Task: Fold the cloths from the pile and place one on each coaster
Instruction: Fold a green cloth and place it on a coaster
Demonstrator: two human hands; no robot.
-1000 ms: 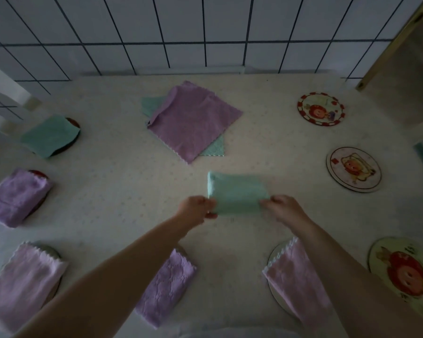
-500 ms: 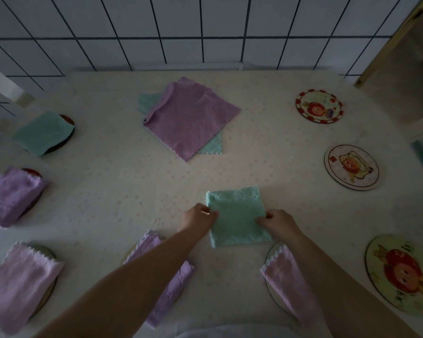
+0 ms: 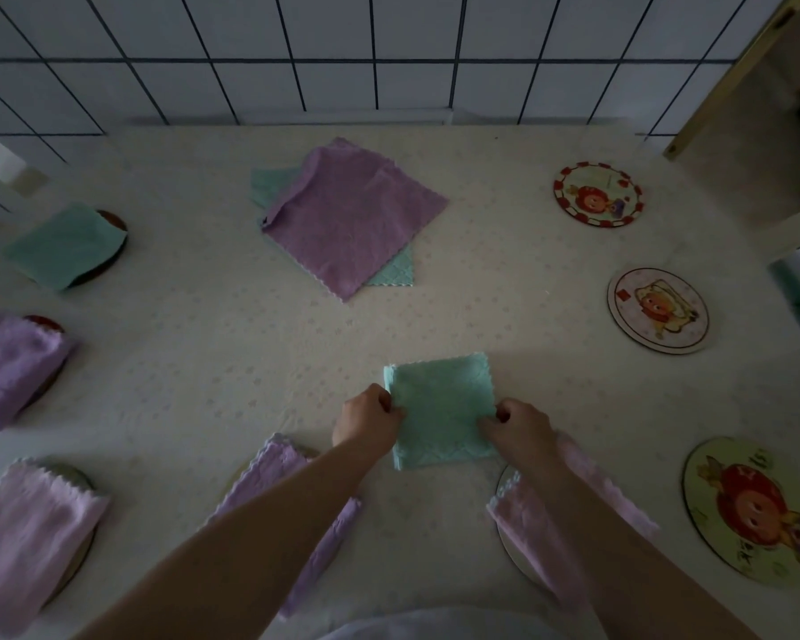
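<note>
A pale, faintly patterned table (image 3: 204,344) stands against a white tiled wall (image 3: 342,48) in dim light. Nearest the camera, three folded lilac cloths sit on round coasters: one at the left edge (image 3: 24,538), one under the left forearm (image 3: 269,482), and a pinker one (image 3: 527,528) partly hidden by the right forearm. A bare cartoon coaster (image 3: 753,510) lies at the near right. Just beyond, a folded green cloth (image 3: 439,408) lies flat on the table; the left hand (image 3: 366,418) pinches its left edge with curled fingers and the right hand (image 3: 518,427) pinches its right edge the same way. Farther along the left side, a folded purple cloth (image 3: 15,367) and a folded green one (image 3: 63,244) each cover a dark coaster. On the right, two more bare coasters (image 3: 656,311) (image 3: 596,194) show cartoon figures. At the far middle lies the pile, an unfolded purple cloth (image 3: 352,214) spread over a green cloth (image 3: 389,274) whose corners peek out beneath it.
</note>
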